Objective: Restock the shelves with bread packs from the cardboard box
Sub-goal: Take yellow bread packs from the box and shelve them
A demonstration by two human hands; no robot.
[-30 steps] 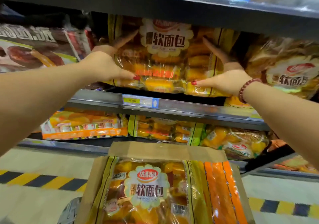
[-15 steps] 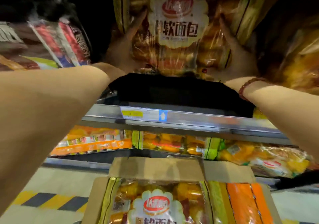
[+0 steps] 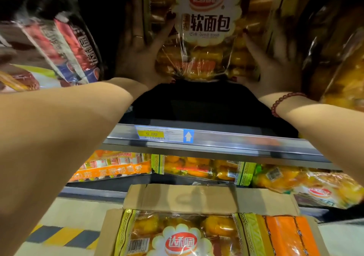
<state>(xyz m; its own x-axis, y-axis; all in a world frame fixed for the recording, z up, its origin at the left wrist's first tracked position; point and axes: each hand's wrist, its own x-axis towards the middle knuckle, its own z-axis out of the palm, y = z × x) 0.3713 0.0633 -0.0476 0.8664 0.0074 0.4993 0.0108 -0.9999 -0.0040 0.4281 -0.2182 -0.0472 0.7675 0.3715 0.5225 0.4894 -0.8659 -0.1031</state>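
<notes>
**Bread pack held between both hands deep on the upper shelf**

A bread pack (image 3: 204, 36) is gripped from both sides, inside the dark upper shelf space. The left hand (image 3: 141, 56) is laid flat against the pack's left edge, fingers stretched upward along the wrapper and the thumb hooked under the lower left corner. The right hand (image 3: 275, 64) is pressed against the right edge in the same manner, fingers extended upward, thumb at the lower right corner. A beaded bracelet (image 3: 283, 102) is worn on the right wrist. The pack is held upright between the palms, its white label facing the camera; whether its bottom edge touches the shelf board cannot be told.

Just left of the left hand, darker snack packs (image 3: 65, 52) are seen leaning. Just right of the right hand, another bread pack (image 3: 338, 58) is stacked, touching or nearly touching the hand.

Below the grip, the shelf edge (image 3: 226, 143) carries a price tag (image 3: 163, 135). Under it, further packs (image 3: 199, 170) are laid on the lower shelf. Nearest the camera, well below the hands, the cardboard box (image 3: 197, 198) is open, with one more bread pack (image 3: 177, 236) lying flat inside it.
</notes>
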